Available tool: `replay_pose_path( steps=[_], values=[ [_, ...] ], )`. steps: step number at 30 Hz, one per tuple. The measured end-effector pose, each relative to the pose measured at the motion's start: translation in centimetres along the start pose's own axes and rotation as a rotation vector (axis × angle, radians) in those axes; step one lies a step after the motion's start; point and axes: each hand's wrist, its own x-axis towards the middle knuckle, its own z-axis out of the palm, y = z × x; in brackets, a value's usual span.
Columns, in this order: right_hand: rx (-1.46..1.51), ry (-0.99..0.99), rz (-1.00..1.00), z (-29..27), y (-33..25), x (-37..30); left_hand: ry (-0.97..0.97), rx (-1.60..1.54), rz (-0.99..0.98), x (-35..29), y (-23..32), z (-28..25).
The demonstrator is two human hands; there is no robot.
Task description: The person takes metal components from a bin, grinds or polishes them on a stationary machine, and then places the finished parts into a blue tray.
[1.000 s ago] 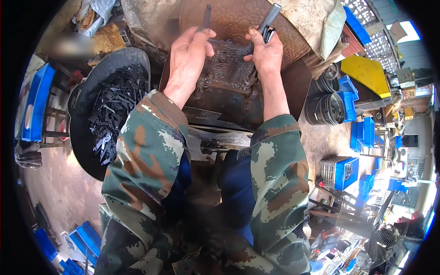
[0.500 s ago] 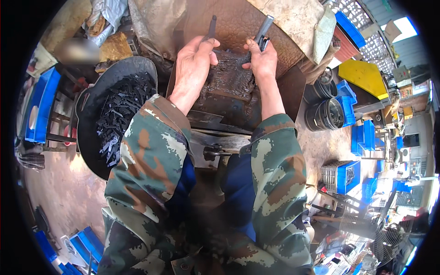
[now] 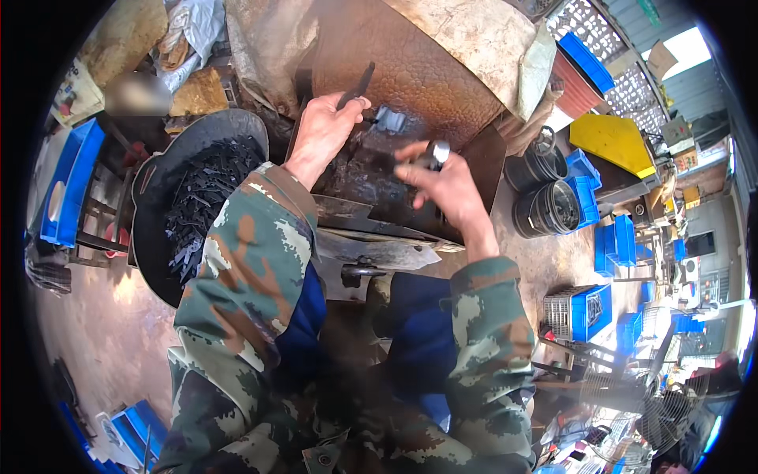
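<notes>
Evidently, a dark strip (image 3: 359, 86) is gripped by the left hand (image 3: 322, 130), pinched between thumb and fingers with its free end pointing away, above the left half of the dark table (image 3: 483, 162). A metal rod (image 3: 439, 150) is held in the right hand (image 3: 452, 189), its bright end showing beside the forefinger; the fingers are partly spread and blurred, so how firmly it is gripped cannot be told. For good handling, the strip would best be pinched squarely and kept from twisting, the rod held snugly against the palm, and the two hands kept apart so that no fingertip is caught. Between them, toward the table's far edge, a shiny bluish-grey patch (image 3: 390, 119) is seen; whether it is wet or metal cannot be made out. Since the surface there looks slick, light, even pressure would be advised. Beyond it a brown textured sheet (image 3: 371, 43) is spread, overlapped at the far right corner by a pale cloth (image 3: 474, 43). Past the table's left edge, more dark strips (image 3: 204, 189) are heaped in a black basin (image 3: 237, 123); past its right edge, two dark buckets (image 3: 530, 215) are placed.
</notes>
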Motion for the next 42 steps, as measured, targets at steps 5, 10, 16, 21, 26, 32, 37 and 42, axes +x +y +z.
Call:
replay_pose_path(
  steps=[5,10,16,21,26,32,37,42],
  values=[
    [-0.478,-0.126,-0.555,0.8,3.3,-4.1,-0.051,0.126,0.035,0.6,-1.1,0.6],
    [-0.773,-0.243,-0.361,2.7,4.1,-7.4,-0.172,0.517,0.090,-0.4,-1.2,0.7],
    [-0.691,-0.315,-0.340,1.4,5.7,-6.3,-0.441,0.841,-0.050,-0.6,-2.7,1.2],
    [-0.275,-0.229,0.253,1.1,1.5,-4.9,-0.511,0.661,0.045,0.6,-7.8,1.2],
    [-0.050,0.088,0.147,0.9,2.3,-2.3,-0.334,0.756,0.317,0.3,-7.7,1.1],
    [0.448,0.341,0.109,1.1,2.2,0.0,-0.469,0.214,0.110,0.0,-3.5,2.3],
    [0.647,0.314,-0.055,2.2,2.2,0.6,-0.553,0.039,-0.068,-2.7,0.6,3.3],
    [0.572,0.326,-0.111,2.7,2.3,0.4,-0.583,-0.093,-0.241,-2.7,0.2,2.9]
  ],
)
